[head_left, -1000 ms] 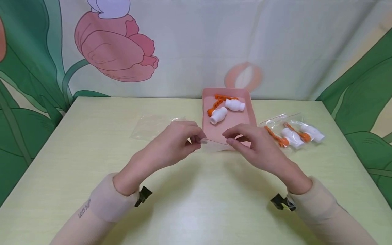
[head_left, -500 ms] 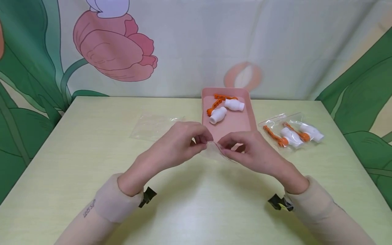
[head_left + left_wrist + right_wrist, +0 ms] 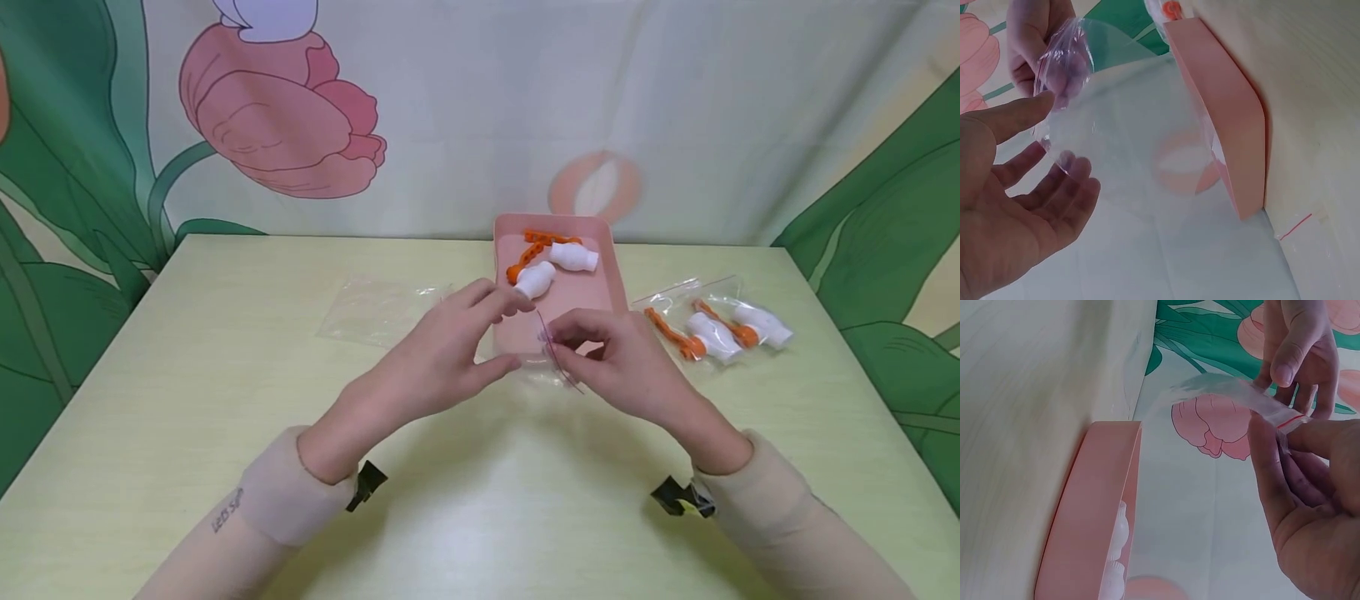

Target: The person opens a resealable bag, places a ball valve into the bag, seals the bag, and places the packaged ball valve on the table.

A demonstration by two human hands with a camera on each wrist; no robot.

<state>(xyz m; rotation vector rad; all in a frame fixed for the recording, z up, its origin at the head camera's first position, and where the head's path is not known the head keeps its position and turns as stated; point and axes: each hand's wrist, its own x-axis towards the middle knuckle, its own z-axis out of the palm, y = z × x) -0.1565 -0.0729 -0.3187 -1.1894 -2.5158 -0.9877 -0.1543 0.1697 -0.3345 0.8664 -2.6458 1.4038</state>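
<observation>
A clear zip bag (image 3: 522, 340) with a red line along its mouth hangs between the hands, in front of the pink tray (image 3: 617, 292). My right hand (image 3: 637, 362) pinches the bag by its mouth edge, as the right wrist view also shows. My left hand (image 3: 442, 354) has its thumb and fingers spread apart beside the bag's mouth. In the left wrist view, the left fingertips (image 3: 1088, 190) are at the bag's near edge; whether they touch it I cannot tell. Inside the tray lie two white bulged tubes (image 3: 574, 257) and two orange handle-like pieces (image 3: 553, 238).
Right of the tray lies a clear bag (image 3: 718, 340) holding white tubes and orange pieces. A flat clear bag (image 3: 375, 312) rests left of the tray. A printed curtain (image 3: 465, 125) hangs behind the pale table (image 3: 480, 517).
The left fingers have let go of the bag's mouth and spread apart. The right hand has moved slightly left and keeps its pinch on the bag, whose red-lined edge now stands steeper.
</observation>
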